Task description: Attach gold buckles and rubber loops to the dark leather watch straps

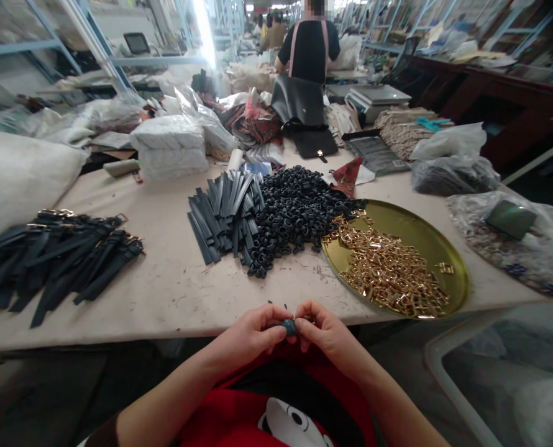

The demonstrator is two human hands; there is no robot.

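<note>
My left hand (253, 332) and my right hand (325, 332) meet just below the table's front edge, fingers pinched together on a small dark strap piece (289, 326). Whether a gold buckle sits in my right fingers is unclear. On the table ahead lie a stack of dark straps (225, 214), a heap of black loops (292, 214) and a round gold tray (444, 245) holding several gold buckles (388, 273). A pile of dark straps fitted with buckles (57, 257) lies at the left.
White sacks (171, 146) and plastic bags (514, 239) crowd the table's far side and right. A person in a black shirt (309, 49) stands at the far end, back turned. A clear bin (504, 372) sits at my lower right. Metal shelving lines the room.
</note>
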